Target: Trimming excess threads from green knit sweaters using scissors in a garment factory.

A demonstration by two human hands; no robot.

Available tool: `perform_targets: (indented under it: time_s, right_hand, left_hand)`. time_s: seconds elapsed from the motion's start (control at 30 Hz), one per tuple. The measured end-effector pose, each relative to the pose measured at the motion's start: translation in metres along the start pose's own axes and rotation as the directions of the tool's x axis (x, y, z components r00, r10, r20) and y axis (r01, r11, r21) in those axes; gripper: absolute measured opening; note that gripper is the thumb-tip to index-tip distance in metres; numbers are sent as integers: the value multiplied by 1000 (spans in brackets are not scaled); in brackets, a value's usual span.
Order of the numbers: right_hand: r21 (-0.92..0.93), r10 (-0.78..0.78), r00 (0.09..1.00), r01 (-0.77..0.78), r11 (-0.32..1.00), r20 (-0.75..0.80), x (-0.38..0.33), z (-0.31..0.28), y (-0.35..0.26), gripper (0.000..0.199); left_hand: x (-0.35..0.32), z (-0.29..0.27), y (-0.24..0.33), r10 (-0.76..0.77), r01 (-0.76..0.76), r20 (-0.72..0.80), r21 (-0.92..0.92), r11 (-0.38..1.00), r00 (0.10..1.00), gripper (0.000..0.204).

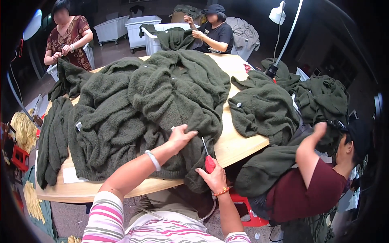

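A dark green fuzzy knit sweater (174, 97) lies heaped across the table, its near end hanging over the front edge. My left hand (181, 138) presses onto it with fingers closed on the knit. Around the red handle of a tool with a thin metal shaft (209, 164) my right hand (214, 177) is wrapped, just right of and below the left. The shaft points up toward my left fingertips and meets the fabric; its exact tip is hard to make out. More green sweaters (109, 109) spread to the left, one with a white label.
The pale wooden table (239, 150) has a curved edge. More green sweaters (265, 107) lie at right under a lamp (277, 14). A co-worker in maroon (308, 190) sits close on my right; two others work across the table. White bins (142, 26) stand behind.
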State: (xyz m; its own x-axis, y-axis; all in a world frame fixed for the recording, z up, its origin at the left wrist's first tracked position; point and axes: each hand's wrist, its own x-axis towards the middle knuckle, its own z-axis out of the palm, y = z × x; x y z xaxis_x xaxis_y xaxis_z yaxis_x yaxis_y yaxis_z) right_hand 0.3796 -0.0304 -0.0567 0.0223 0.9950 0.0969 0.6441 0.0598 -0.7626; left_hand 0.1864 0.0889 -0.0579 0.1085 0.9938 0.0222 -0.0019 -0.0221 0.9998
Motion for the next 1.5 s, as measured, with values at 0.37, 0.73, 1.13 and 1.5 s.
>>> perform_targets:
  time_s: [0.37, 0.73, 1.13, 1.5]
  right_hand:
    - [587, -13, 974, -125, 800, 225, 13, -21, -24, 13]
    - [488, 160, 966, -240, 839, 201, -13, -37, -1, 12]
    - [334, 125, 977, -177, 926, 170, -72, -71, 13, 19]
    - [-229, 6, 949, 70, 971, 316, -112, -56, -10, 32]
  left_hand:
    - [-34, -188, 103, 436, -282, -444, 371, 885, 783, 25]
    - [-207, -41, -13, 457, -261, -49, 764, 590, 888, 72]
    - [-230, -18, 38, -175, -131, 534, 487, 864, 827, 42]
    - [-107, -1, -57, 416, -329, -65, 506, 797, 907, 15]
